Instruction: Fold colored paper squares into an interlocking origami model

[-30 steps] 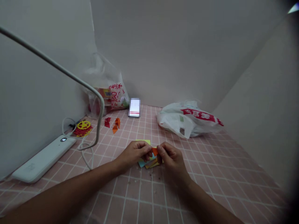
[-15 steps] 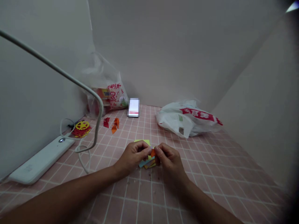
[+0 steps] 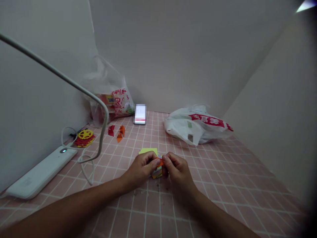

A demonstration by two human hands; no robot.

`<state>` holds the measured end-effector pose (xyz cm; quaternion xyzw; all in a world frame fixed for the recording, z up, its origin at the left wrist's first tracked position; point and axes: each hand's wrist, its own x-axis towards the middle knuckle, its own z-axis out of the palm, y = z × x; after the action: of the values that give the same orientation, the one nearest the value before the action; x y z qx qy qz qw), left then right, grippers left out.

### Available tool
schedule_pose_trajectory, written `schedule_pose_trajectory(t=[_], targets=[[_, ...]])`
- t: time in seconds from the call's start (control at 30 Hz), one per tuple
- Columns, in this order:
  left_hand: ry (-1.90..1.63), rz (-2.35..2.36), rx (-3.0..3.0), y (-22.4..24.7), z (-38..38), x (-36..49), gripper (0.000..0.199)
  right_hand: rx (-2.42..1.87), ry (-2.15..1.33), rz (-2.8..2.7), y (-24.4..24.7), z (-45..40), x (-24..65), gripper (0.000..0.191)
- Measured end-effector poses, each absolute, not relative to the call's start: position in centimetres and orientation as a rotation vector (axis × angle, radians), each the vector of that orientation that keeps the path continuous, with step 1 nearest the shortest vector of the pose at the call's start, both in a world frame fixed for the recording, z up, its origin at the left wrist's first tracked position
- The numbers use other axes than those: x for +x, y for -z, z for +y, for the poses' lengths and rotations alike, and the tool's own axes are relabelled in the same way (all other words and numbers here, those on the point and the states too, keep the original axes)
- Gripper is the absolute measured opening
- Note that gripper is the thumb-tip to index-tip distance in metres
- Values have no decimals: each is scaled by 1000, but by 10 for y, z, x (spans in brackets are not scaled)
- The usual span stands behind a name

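A small piece of orange paper [image 3: 160, 162] is pinched between the fingertips of my left hand [image 3: 143, 166] and my right hand [image 3: 176, 166]. Its folds are mostly covered by my fingers. Just below and behind the hands lies a loose pile of coloured paper squares [image 3: 148, 151], with yellow on top and other colours peeking out. Farther back on the left are folded orange paper pieces [image 3: 121, 132] and a folded red paper piece [image 3: 111, 130].
A pink tiled surface [image 3: 210, 185] spreads beneath everything. At the back stand a lit phone [image 3: 140, 114], a filled plastic bag [image 3: 111, 99] and a white plastic bag [image 3: 198, 125]. On the left are a white lamp base [image 3: 42, 172], its bent stem [image 3: 74, 83] and yellow-red cutouts [image 3: 85, 137].
Both hands still hold the orange paper; it has turned between the fingertips and now lies flatter. The whole view has shifted slightly.
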<state>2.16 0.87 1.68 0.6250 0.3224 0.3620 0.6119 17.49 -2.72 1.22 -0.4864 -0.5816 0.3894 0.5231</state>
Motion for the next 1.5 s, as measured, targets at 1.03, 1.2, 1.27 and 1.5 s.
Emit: schedule_pose_trajectory(t=[1.03,1.2,1.27,1.5], targets=[[-755,614,837,-6,10,29,33,-822,-1472,-1127,-8,-17,174,20],[-777,731,1047,-9,11,28,33,-813,-1454,-1143,-3,-15,174,19],[-792,746,1071,-10,11,27,33,-797,-1470,-1135,-1,-14,173,19],[-810,777,1127,-5,13,26,37,-806,-1465,-1121,0,-14,171,20]])
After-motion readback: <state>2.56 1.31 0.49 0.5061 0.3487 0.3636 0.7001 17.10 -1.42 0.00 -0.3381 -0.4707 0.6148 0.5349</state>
